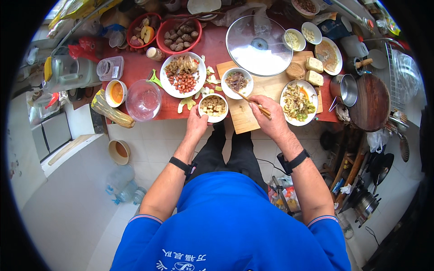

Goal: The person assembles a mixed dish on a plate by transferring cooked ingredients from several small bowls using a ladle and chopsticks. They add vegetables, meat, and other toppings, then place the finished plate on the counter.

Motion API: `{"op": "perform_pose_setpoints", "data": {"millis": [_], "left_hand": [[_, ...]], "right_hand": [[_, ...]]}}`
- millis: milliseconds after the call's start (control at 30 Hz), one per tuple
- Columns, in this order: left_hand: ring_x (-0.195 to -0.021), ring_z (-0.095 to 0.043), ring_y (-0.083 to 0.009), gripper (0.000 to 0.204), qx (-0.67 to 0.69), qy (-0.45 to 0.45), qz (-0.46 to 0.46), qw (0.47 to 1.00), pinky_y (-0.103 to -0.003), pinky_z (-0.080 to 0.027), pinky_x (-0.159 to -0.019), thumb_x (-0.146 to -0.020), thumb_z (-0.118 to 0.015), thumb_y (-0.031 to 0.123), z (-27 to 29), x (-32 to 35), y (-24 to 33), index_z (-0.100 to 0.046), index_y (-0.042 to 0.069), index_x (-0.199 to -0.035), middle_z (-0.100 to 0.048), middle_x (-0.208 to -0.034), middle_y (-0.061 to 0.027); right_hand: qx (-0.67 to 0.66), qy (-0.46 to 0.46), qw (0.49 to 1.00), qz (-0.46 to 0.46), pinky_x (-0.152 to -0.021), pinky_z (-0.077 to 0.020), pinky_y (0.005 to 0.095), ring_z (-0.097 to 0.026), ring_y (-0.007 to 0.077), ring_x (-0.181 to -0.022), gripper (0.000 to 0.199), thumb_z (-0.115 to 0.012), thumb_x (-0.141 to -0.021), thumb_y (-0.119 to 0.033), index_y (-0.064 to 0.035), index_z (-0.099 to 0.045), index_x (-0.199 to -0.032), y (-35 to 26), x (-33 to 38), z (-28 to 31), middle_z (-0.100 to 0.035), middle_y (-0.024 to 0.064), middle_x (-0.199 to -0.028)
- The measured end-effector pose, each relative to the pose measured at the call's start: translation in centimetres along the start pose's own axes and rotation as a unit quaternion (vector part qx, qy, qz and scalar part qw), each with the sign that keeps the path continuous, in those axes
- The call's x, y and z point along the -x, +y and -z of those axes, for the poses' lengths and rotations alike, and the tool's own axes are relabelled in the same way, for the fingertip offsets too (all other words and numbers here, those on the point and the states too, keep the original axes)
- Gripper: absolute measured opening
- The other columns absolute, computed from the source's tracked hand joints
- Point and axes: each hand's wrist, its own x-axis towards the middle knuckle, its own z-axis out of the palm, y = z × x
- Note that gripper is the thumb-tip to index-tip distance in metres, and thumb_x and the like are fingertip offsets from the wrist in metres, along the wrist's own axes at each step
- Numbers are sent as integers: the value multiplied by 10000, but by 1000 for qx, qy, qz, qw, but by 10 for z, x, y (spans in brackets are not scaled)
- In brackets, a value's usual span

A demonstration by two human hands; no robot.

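Observation:
My left hand (pixel 197 121) grips the near rim of a small white bowl (pixel 213 107) filled with brown cubed pieces, at the front edge of the red counter (pixel 135 67). My right hand (pixel 267 113) holds a pair of wooden chopsticks (pixel 251 101) whose tips point toward a second white bowl (pixel 237 82) of dark chopped food. That bowl rests on a wooden cutting board (pixel 246 118). A white plate of mixed vegetables (pixel 298 103) lies just right of my right hand.
A glass lid (pixel 259 45) lies behind the board. To the left are a plate of peanuts and mushrooms (pixel 182 75), a glass bowl (pixel 143 99), a squash (pixel 111 111) and red baskets (pixel 179 35). A round wooden board (pixel 370 102) and a metal pot (pixel 346 88) stand at the right.

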Motion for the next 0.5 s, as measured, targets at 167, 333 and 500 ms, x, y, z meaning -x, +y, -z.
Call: {"op": "perform_pose_setpoints", "data": {"millis": [167, 333, 500], "left_hand": [[-757, -761, -197, 639, 95, -25, 36, 995, -295, -551, -584, -951, -548, 58, -7, 2, -1, -362, 55, -1563, -713, -1230, -143], [-752, -757, -186, 623, 72, -15, 57, 996, -275, -536, -572, -959, -541, 59, -7, 9, 16, -360, 50, -1555, -711, -1227, -147], [-767, -753, -184, 598, 55, -14, 60, 997, -267, -534, -578, -962, -536, 65, -6, 10, 24, -368, 30, -1534, -697, -1250, -149]], "right_hand": [[-51, -18, 995, -81, -855, -590, 394, -740, 310, -968, 178, -707, -983, -113, -32, -725, -1141, -3, 7, 15, -751, 175, -1036], [-100, -7, 992, -79, -822, -588, 372, -745, 287, -932, 164, -695, -992, -103, -25, -730, -1132, -8, 12, 12, -751, 176, -1019], [-36, -3, 998, -52, -798, -592, 372, -742, 299, -907, 175, -700, -993, -114, -13, -730, -1133, 7, 2, 10, -753, 175, -1015]]}}
